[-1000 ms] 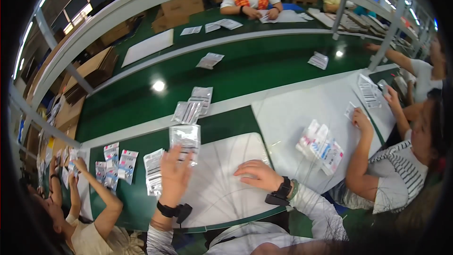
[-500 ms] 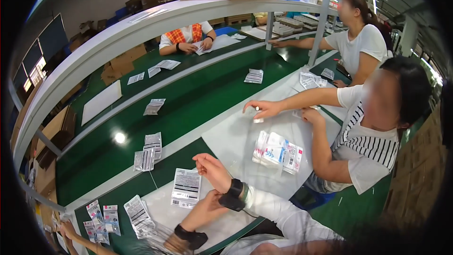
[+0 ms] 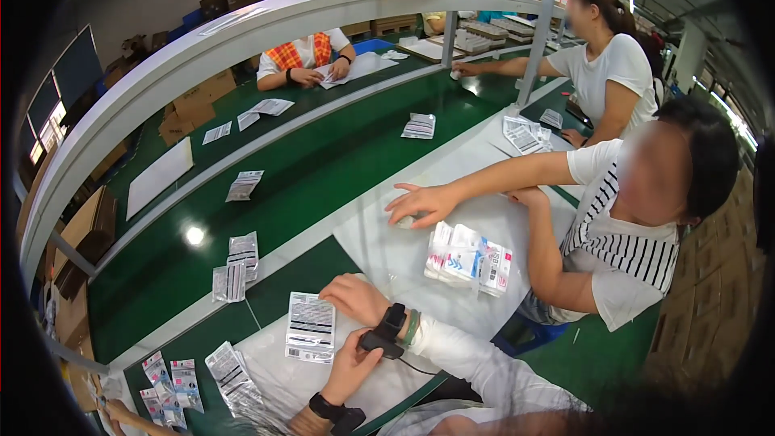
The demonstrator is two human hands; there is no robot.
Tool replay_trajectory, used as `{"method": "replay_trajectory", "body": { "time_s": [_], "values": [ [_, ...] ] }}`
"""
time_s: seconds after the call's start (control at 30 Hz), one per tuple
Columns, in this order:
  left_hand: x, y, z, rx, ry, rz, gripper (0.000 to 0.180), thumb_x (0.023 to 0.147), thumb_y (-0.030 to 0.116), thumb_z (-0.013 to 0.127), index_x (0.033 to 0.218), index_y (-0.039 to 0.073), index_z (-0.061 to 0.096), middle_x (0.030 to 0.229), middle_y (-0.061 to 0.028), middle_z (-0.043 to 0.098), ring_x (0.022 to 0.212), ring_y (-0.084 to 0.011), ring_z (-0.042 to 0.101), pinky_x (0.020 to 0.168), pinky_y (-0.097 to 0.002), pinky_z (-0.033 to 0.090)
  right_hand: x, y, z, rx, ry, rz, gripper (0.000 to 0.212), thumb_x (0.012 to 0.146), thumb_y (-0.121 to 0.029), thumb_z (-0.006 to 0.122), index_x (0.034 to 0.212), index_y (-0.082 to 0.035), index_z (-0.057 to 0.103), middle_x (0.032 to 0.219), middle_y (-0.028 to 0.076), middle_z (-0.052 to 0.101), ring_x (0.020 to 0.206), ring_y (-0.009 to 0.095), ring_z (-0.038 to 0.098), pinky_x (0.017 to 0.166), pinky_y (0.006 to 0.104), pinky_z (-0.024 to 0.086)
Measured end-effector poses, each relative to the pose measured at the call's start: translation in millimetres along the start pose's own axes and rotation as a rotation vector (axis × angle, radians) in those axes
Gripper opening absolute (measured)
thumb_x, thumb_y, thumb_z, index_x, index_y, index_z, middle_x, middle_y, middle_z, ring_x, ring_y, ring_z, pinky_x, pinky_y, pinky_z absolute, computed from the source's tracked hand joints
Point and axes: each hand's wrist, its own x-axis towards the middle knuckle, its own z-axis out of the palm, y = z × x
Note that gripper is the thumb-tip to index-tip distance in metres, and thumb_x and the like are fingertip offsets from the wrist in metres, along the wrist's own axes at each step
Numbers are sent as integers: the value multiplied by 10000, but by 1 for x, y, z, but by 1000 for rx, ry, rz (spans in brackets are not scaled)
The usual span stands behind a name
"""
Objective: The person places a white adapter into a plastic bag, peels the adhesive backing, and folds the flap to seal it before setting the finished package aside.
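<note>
My right hand [image 3: 356,298] reaches in a white sleeve to a flat silver pouch [image 3: 311,324] with dark print. Its fingers are stretched out, touching the pouch's upper right edge. On that wrist sits a black strapped device [image 3: 383,341] with a thin cable, next to a green band. My left hand [image 3: 353,369] has its thumb and fingers closed about this device. Another black device [image 3: 337,412] is strapped to my left wrist. The pouch lies on a white sheet [image 3: 274,339]. Just left of it is a fanned stack of silver pouches [image 3: 235,375].
Several small printed packets [image 3: 172,391] lie at lower left. Pouches [image 3: 235,268] sit along the green belt [image 3: 323,169]. At right, a co-worker's hand [image 3: 424,203] lies beyond a pile of white packets [image 3: 467,260]. A white shelf beam [image 3: 234,32] arches overhead.
My right hand has lowered onto the pouch edge from above it. My left hand has shifted right and closed on the wrist device. The neighbour's hand has come down to the sheet.
</note>
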Motion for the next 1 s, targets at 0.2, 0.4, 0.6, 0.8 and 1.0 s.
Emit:
{"method": "replay_trajectory", "body": {
  "time_s": [0.2, 0.4, 0.6, 0.8, 1.0],
  "values": [
    [3, -10, -10, 35, 3, -40, 446, 937, 24, 638, 1332, -22, 437, 1127, -87, 599, 972, -129, 635, 816, -258, 548, -2, -1, 1, -84, -50, -206, 129, 924, -173, 615, 990, -87, 684, 930, 63, 641, 939, 276, 605, 798, 362, 506],
    [0, 12, 0, -60, 17, 1, 421, 936, 31, 626, 1319, -15, 457, 1131, -119, 628, 949, -156, 649, 835, -282, 543, 0, -10, -13, 155, -99, 67, 172, 931, -213, 623, 1005, -74, 690, 966, 49, 658, 941, 264, 607, 798, 356, 504],
    [-15, 63, -45, 716, 51, 258, 465, 863, 46, 658, 1304, 14, 514, 1218, -165, 611, 1024, -314, 637, 896, -395, 515, -5, -10, -15, 258, -111, 195, 263, 920, -267, 644, 1098, -74, 667, 1037, 69, 653, 982, 265, 602, 843, 371, 496],
    [-28, 40, -90, 1604, 172, 490, 498, 829, 209, 699, 1286, 48, 581, 1333, -169, 562, 1214, -378, 532, 997, -505, 426, -3, -16, -3, -63, 36, -262, 322, 910, -246, 664, 1175, -67, 628, 1147, 97, 625, 1125, 303, 568, 931, 400, 471],
    [-34, 22, -93, 1639, 208, 403, 476, 817, 278, 710, 1257, 113, 632, 1359, -98, 566, 1271, -315, 511, 992, -474, 407, -6, -14, -6, 68, -38, -165, 389, 884, -247, 687, 1214, -59, 603, 1240, 110, 583, 1183, 320, 537, 986, 428, 447]
  ]
}}
